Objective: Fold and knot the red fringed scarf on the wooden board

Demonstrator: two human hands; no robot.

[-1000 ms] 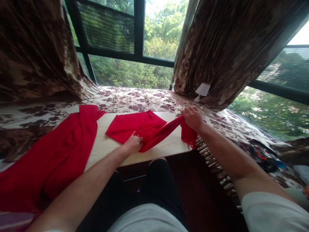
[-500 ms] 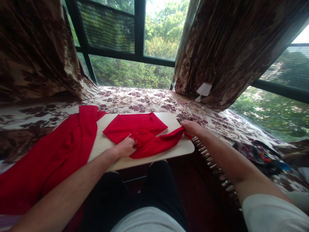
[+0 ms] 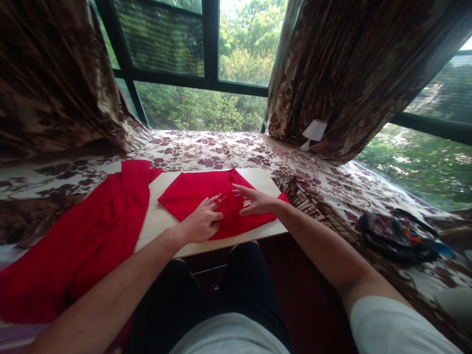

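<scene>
A red fringed scarf [image 3: 195, 194] lies partly folded on a pale wooden board [image 3: 157, 206] in front of me. My left hand [image 3: 202, 220] rests over its near part beside the fringe, fingers apart. Across from it, my right hand [image 3: 254, 199] is over the scarf's right part with fingers spread, holding nothing; whether it touches the cloth I cannot tell. The fringe is bunched between the two hands. To the left, more red cloth [image 3: 106, 221] drapes over the board's left end and down; whether it joins the scarf is unclear.
A floral cover [image 3: 210, 147] spreads behind the board up to the windows. A small white lamp [image 3: 314, 132] stands near the right curtain [image 3: 332, 73]. At the right lies a dark bag [image 3: 391, 236] with straps. My legs are under the board's near edge.
My right hand has let go of the scarf's right end and moved left over the cloth, opening. My left hand has loosened from the fringe and shifted slightly right, its fingers spreading.
</scene>
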